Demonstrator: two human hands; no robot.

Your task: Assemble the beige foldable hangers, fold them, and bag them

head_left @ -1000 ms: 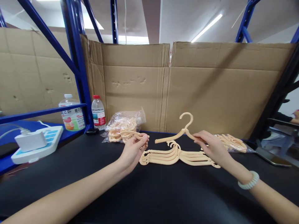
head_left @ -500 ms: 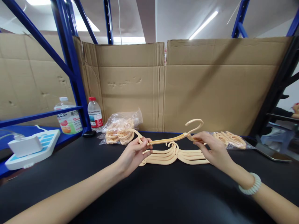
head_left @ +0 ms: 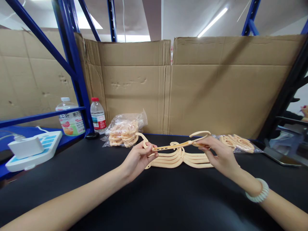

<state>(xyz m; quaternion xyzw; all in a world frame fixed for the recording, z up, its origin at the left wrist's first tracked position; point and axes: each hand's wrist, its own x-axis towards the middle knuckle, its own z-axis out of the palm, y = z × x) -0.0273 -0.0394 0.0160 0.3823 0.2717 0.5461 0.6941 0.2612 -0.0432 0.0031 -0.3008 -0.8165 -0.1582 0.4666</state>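
Observation:
Between my two hands, above the black table, I hold a beige plastic folding hanger (head_left: 172,147). My left hand (head_left: 139,158) pinches it near its left end, where a curved piece sticks up past the fingers. My right hand (head_left: 218,150) grips it by the hook, and the fingers cover part of that joint. The hook leans over, almost flat. Just behind and below, a row of several beige hangers (head_left: 168,163) lies on the table with their hooks in the middle. My right hand hides their right ends.
A clear bag of beige hanger parts (head_left: 124,133) sits at the back left, another bag (head_left: 237,143) at the back right. Beyond stands a cardboard wall (head_left: 216,96). At left are a red-capped bottle (head_left: 98,117), a larger bottle (head_left: 69,120) and a white power strip (head_left: 45,150).
The held hanger has rolled, so its hook has tipped from upright to nearly flat and slots show along its bar. Both hands keep their hold in about the same place.

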